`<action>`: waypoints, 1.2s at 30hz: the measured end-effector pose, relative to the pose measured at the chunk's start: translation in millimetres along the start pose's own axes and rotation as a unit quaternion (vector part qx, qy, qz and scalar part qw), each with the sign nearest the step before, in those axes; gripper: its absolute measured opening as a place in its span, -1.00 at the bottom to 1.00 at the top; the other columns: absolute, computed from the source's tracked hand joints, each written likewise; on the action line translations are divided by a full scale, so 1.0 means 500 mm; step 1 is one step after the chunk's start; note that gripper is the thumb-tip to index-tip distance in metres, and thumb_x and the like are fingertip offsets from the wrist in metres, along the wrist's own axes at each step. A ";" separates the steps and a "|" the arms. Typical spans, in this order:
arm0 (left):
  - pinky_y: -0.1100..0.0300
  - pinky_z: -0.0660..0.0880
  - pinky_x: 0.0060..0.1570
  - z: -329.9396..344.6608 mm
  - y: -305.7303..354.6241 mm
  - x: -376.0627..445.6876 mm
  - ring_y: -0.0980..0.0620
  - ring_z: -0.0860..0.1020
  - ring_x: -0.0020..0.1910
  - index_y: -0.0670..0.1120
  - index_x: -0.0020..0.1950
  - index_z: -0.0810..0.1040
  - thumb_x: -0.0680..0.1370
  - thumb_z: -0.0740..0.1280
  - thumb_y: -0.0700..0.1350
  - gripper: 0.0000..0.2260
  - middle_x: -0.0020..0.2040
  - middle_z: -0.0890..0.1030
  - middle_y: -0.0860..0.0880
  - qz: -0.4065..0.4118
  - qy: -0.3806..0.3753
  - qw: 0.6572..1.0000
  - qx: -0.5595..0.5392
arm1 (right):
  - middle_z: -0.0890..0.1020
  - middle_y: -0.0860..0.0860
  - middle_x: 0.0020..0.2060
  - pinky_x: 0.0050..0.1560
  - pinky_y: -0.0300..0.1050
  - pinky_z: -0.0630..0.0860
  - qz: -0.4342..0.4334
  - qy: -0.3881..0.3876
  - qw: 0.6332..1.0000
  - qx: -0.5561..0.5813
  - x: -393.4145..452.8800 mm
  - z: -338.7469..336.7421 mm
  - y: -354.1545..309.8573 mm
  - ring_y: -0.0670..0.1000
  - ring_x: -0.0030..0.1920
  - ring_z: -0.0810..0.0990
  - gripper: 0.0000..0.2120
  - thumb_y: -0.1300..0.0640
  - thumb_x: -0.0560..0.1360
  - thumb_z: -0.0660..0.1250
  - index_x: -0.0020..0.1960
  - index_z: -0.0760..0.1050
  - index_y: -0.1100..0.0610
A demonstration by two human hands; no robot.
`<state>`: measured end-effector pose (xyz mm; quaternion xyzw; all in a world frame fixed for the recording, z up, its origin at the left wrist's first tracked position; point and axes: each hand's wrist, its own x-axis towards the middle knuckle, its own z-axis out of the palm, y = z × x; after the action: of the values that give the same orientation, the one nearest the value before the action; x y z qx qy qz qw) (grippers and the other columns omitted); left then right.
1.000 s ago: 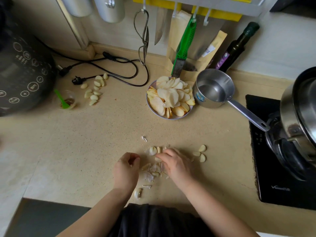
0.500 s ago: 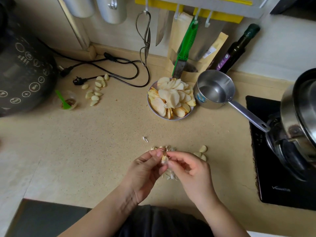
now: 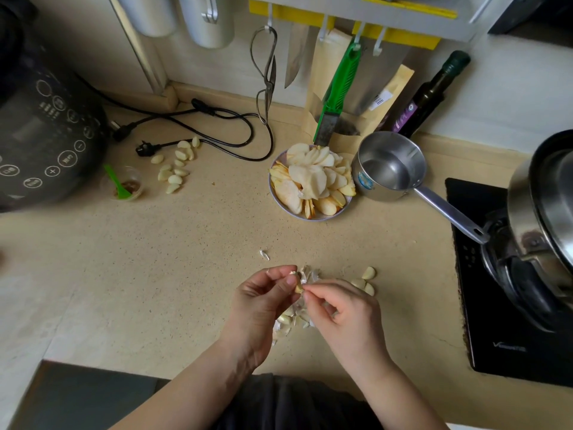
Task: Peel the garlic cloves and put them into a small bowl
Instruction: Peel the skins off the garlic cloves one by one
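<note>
Speckled beige countertop (image 3: 192, 262) lies open around me. My left hand (image 3: 263, 302) pinches a small pale garlic clove (image 3: 298, 283) above the papery skin scraps (image 3: 291, 321), its length running toward my right hand (image 3: 344, 315), whose fingertips (image 3: 307, 293) nip its near end.

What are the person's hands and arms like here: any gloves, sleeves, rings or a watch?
Both the left hand and the right hand are bare, with no gloves. No rings, watch or bracelet show on the fingers or wrists. The forearms are uncovered as far as the picture's lower edge, so no sleeve is in view. Between the arms lies a dark, black-looking garment at the person's front.
</note>
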<state>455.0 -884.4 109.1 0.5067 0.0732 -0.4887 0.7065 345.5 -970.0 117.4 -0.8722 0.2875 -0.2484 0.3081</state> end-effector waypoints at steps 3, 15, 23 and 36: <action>0.25 0.59 -0.13 -0.003 -0.005 -0.001 0.00 0.64 -0.20 -0.26 -0.05 0.63 0.34 0.42 -0.26 -0.79 -0.19 0.68 -0.13 0.017 0.001 1.000 0.013 | 0.68 -0.05 -0.27 -0.37 -0.17 0.57 -0.014 -0.009 1.000 -0.024 0.003 0.000 0.000 -0.08 -0.34 0.62 -0.93 0.22 0.39 0.42 -0.16 0.68 0.14; 0.14 0.59 0.00 0.000 -0.018 -0.004 -0.11 0.60 -0.10 -0.28 -0.04 0.61 0.36 0.40 -0.25 -0.80 -0.09 0.64 -0.23 0.028 -0.008 1.000 -0.002 | 0.59 -0.07 -0.40 -0.40 -0.22 0.48 0.075 0.005 0.995 0.069 -0.009 0.012 0.002 -0.11 -0.41 0.53 -0.79 0.02 0.45 0.33 -0.26 0.58 0.14; -0.02 0.54 0.09 0.013 -0.024 -0.019 -0.13 0.62 -0.02 -0.21 -0.02 0.58 0.49 0.37 -0.24 -0.91 -0.06 0.65 -0.20 0.146 -0.029 0.970 0.194 | 0.59 -0.05 -0.36 -0.38 -0.12 0.42 0.109 -0.054 0.992 -0.031 -0.012 0.029 -0.002 -0.05 -0.37 0.54 -0.80 0.14 0.59 0.24 -0.17 0.52 0.16; -0.08 0.45 -0.39 0.006 -0.031 -0.022 -0.03 0.47 -0.46 0.03 -0.23 0.37 0.61 -0.09 0.17 -0.61 -0.43 0.50 -0.06 0.265 -0.065 0.824 0.497 | 0.56 -0.02 -0.36 -0.47 -0.27 0.29 0.032 -0.017 0.993 -0.117 -0.008 0.014 -0.010 0.00 -0.43 0.52 -0.63 -0.01 0.57 0.09 -0.23 0.48 0.19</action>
<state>436.2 -880.2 107.0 0.7559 -0.3631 -0.2845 0.4647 348.6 -961.3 114.7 -0.8966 0.3370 -0.1885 0.2169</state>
